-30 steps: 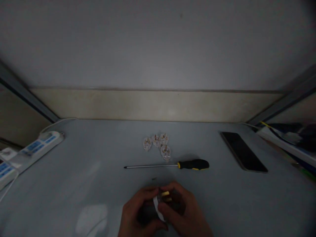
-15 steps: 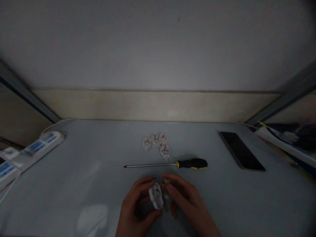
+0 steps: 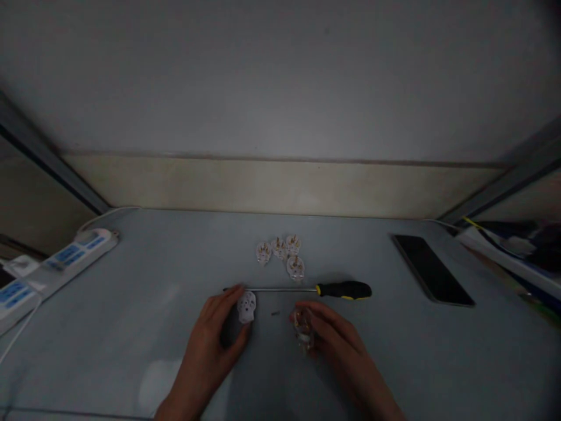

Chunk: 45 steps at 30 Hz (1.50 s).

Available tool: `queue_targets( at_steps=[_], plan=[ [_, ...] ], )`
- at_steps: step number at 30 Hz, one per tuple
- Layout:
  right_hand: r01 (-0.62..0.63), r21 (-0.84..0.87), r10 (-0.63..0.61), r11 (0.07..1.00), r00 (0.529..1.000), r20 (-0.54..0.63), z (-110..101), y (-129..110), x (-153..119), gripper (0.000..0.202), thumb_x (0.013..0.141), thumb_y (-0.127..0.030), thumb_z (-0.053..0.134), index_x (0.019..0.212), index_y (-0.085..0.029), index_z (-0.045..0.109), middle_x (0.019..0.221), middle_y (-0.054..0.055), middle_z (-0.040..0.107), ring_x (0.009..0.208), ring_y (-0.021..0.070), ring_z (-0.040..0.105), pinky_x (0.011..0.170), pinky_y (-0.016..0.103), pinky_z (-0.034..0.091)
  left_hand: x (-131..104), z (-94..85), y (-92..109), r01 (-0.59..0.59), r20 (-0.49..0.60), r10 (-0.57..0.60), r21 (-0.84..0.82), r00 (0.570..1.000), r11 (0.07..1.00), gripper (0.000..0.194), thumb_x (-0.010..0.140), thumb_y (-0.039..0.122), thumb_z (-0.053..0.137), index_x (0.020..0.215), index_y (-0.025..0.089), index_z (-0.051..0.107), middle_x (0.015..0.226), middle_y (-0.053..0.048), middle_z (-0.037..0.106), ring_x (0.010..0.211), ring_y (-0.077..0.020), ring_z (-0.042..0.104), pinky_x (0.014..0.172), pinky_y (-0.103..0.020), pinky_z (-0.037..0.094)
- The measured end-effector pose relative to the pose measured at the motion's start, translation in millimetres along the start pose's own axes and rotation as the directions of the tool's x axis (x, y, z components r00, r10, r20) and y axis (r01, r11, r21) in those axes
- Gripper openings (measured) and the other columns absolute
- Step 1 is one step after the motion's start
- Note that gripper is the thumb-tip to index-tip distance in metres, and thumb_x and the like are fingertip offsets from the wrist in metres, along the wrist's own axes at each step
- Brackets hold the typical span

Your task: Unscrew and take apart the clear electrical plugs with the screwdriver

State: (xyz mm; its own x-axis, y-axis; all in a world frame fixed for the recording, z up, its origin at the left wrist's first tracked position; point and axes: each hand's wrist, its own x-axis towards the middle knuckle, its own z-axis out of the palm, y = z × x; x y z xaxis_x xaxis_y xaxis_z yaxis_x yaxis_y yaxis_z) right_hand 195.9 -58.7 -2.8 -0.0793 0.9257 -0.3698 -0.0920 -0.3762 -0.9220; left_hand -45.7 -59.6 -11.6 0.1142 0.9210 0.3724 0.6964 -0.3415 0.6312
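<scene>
My left hand [image 3: 219, 330] grips a white plug cover [image 3: 246, 307] with small holes, thumb at its lower edge and fingers at its upper side, just below the screwdriver's shaft. In my right hand [image 3: 331, 336] is a clear plug base [image 3: 303, 328] with brass-coloured metal parts inside. A small dark screw [image 3: 275, 313] lies on the table between the hands. Beyond them rests a screwdriver [image 3: 344, 290] with a black and yellow handle, its tip pointing left. Behind it sits a cluster of several clear plug bases [image 3: 295, 268] with prongs upward.
A dark phone [image 3: 432, 269] lies at the right, beside a pile of papers and cables [image 3: 512, 251]. At the left is a white power strip [image 3: 65, 260] with blue sockets. A pale wall panel [image 3: 280, 184] borders the back of the grey table [image 3: 175, 269].
The two plug halves have come apart: my left hand has moved left and forward with the cover, my right slightly right with the base. A screw now shows on the table.
</scene>
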Motion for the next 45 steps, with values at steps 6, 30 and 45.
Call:
queue_targets(
  at_steps=[6, 30, 45],
  plan=[
    [-0.039, 0.051, 0.040, 0.998, 0.999, -0.016, 4.3, 5.1, -6.0, 0.051, 0.082, -0.057, 0.064, 0.119, -0.023, 0.066, 0.112, 0.011, 0.068, 0.090, 0.0217, 0.065, 0.070, 0.030, 0.051, -14.3, 15.8, 23.7, -0.004, -0.089, 0.003, -0.010, 0.996, 1.000, 0.049, 0.087, 0.019, 0.063, 0.134, 0.026, 0.051, 0.127, -0.011, 0.061, 0.115, -0.0300, 0.061, 0.095, -0.054, 0.054],
    [0.704, -0.547, -0.355, 0.452, 0.705, 0.614, -11.9, -47.3, -0.1, 0.024, 0.090, -0.015, 0.058, 0.099, -0.030, 0.073, 0.116, 0.003, 0.062, 0.109, 0.0146, 0.059, 0.093, 0.027, 0.052, -22.9, 33.8, 59.8, 0.014, 0.116, 0.057, -0.534, 0.992, 0.845, 0.077, 0.060, 0.004, 0.064, 0.128, 0.035, 0.053, 0.114, -0.003, 0.066, 0.102, -0.0274, 0.064, 0.086, -0.041, 0.056],
    [0.648, -0.420, -0.468, 0.635, 0.755, 0.459, -17.9, -52.4, 22.9, 0.016, 0.090, -0.031, 0.063, 0.083, -0.023, 0.074, 0.078, 0.002, 0.069, 0.078, 0.0150, 0.064, 0.074, 0.028, 0.051, -27.1, 33.2, 55.9, 0.089, 0.136, -0.027, -0.478, 0.990, 0.874, 0.079, 0.059, 0.001, 0.067, 0.129, 0.033, 0.051, 0.113, -0.003, 0.065, 0.098, -0.0256, 0.065, 0.087, -0.041, 0.056]
  ],
)
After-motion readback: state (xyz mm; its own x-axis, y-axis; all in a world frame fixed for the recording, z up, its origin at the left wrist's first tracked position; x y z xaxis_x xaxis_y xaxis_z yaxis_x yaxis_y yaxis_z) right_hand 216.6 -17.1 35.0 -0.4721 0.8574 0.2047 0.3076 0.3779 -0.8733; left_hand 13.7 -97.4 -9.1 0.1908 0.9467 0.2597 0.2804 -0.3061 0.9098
